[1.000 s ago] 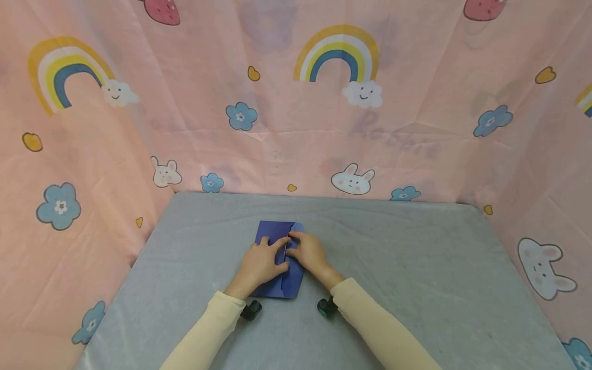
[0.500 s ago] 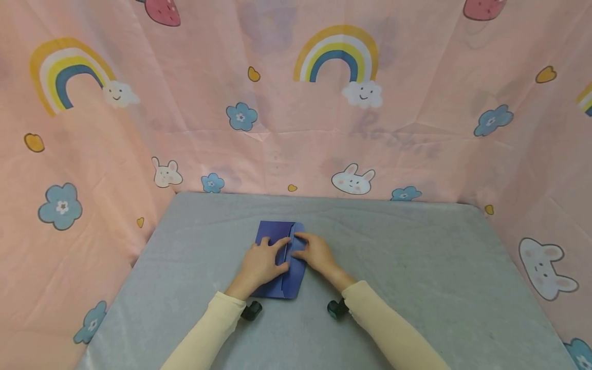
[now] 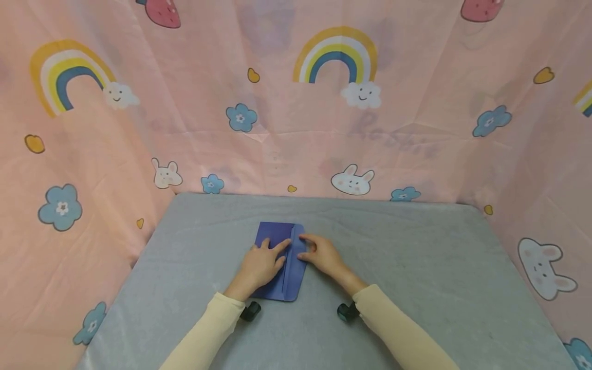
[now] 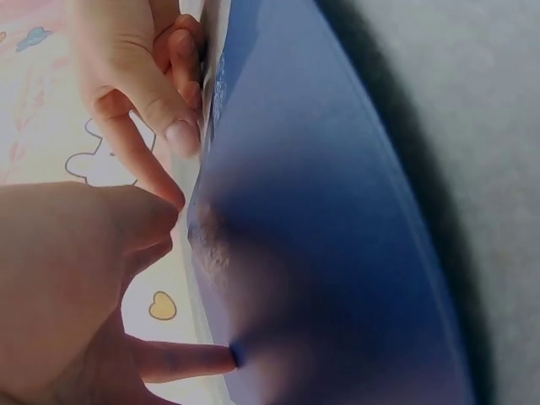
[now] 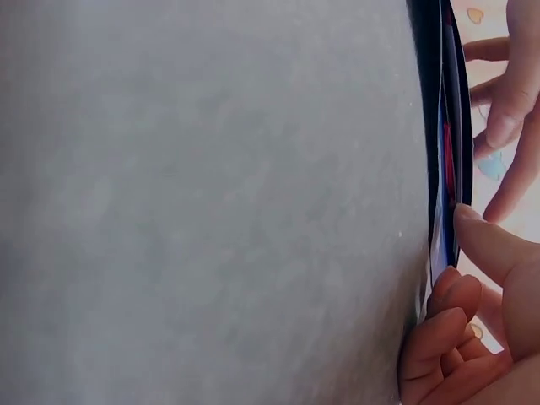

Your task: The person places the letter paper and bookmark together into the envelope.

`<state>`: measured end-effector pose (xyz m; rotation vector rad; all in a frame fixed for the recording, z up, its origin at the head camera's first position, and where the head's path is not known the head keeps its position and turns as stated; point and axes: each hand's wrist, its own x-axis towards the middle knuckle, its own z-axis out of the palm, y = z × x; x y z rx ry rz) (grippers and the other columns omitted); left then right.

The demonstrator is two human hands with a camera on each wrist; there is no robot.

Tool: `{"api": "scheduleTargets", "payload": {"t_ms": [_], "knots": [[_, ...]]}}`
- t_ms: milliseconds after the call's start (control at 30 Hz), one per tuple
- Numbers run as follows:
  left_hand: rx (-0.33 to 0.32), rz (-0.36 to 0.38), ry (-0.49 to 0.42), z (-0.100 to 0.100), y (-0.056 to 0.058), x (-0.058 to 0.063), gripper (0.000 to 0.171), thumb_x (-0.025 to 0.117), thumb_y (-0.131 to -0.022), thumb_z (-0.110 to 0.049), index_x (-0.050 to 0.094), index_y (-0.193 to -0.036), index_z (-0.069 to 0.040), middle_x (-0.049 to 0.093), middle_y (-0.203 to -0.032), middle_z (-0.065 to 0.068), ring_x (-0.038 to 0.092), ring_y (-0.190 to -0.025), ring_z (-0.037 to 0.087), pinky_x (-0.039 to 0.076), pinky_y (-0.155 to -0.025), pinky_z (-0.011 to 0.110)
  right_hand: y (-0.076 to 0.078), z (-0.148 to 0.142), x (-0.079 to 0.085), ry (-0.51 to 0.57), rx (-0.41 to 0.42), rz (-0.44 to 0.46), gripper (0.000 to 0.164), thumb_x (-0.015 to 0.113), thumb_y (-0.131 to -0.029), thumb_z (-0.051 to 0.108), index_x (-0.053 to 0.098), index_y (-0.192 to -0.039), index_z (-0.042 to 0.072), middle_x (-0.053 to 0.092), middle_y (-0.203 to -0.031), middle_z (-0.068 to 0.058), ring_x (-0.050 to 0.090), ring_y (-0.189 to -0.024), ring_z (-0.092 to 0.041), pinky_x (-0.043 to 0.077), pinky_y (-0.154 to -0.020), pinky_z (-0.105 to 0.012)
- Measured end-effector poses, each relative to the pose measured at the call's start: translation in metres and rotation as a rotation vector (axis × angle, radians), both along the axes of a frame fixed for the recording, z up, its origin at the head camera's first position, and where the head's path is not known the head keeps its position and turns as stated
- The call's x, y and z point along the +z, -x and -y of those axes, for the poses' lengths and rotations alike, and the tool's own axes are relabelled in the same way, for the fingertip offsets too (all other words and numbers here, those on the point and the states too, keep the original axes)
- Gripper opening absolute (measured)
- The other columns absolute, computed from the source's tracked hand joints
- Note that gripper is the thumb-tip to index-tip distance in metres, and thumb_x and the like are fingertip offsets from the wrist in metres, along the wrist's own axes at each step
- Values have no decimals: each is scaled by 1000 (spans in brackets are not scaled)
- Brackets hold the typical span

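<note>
A blue envelope (image 3: 279, 290) lies on the grey cloth, its lighter flap (image 3: 296, 275) along the right side. My left hand (image 3: 260, 264) rests on its left part with fingers spread, the index fingertip near the crease. At the flap's outer right edge is my right hand (image 3: 321, 255), thumb and index finger bent at the rim. In the right wrist view, the thumb (image 5: 485, 236) lies on the envelope's edge and the other fingers curl close beside it. A crumpled, shiny patch (image 4: 211, 245) shows on the blue surface (image 4: 321, 194) in the left wrist view.
A grey cloth (image 3: 416, 272) covers the table. Pink curtains (image 3: 296, 144) with rainbows, rabbits and flowers enclose its back and both sides. Dark wrist cameras (image 3: 251, 311) hang under the cuffs of cream sleeves (image 3: 199, 331).
My right hand has slid a little to the right, from the crease across the flap to its outer edge. My left hand stays in place, its thumb drawn slightly back from the crease.
</note>
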<state>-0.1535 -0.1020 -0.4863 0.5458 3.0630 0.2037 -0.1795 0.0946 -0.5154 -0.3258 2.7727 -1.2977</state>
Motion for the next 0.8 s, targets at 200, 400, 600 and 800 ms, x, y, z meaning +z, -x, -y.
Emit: {"api": "scheduleTargets", "payload": {"t_ms": [200, 400, 600, 800], "knots": [[59, 34, 70, -3, -3, 0, 53, 61, -95, -43, 49, -146, -34, 51, -144, 25, 62, -106, 49, 56, -78, 53, -2, -6, 0, 32, 25, 2, 55, 80, -82, 18, 63, -133, 8, 44, -62, 3, 38, -53, -8, 31, -52, -21], [127, 75, 66, -8, -3, -1, 54, 62, -94, -45, 49, -146, -35, 46, -150, 22, 54, -118, 50, 56, -72, 51, -5, -16, 2, 26, 55, -24, 53, 78, -84, 20, 63, -133, 6, 46, -62, 3, 38, -52, -6, 31, -51, -21], [157, 66, 69, -11, -2, -3, 55, 63, -92, -47, 51, -144, -36, 49, -142, 21, 55, -108, 44, 54, -63, 45, -11, -26, 6, 30, 70, 12, 52, 76, -86, 21, 62, -134, 8, 45, -61, 5, 39, -52, -5, 32, -51, -20], [155, 33, 67, -9, 1, -5, 57, 64, -91, -50, 52, -144, -34, 51, -136, 21, 53, -101, 37, 50, -65, 43, -16, -42, 13, 21, 79, 28, 53, 75, -88, 22, 59, -137, 11, 48, -61, 5, 42, -51, -5, 37, -49, -21]]}}
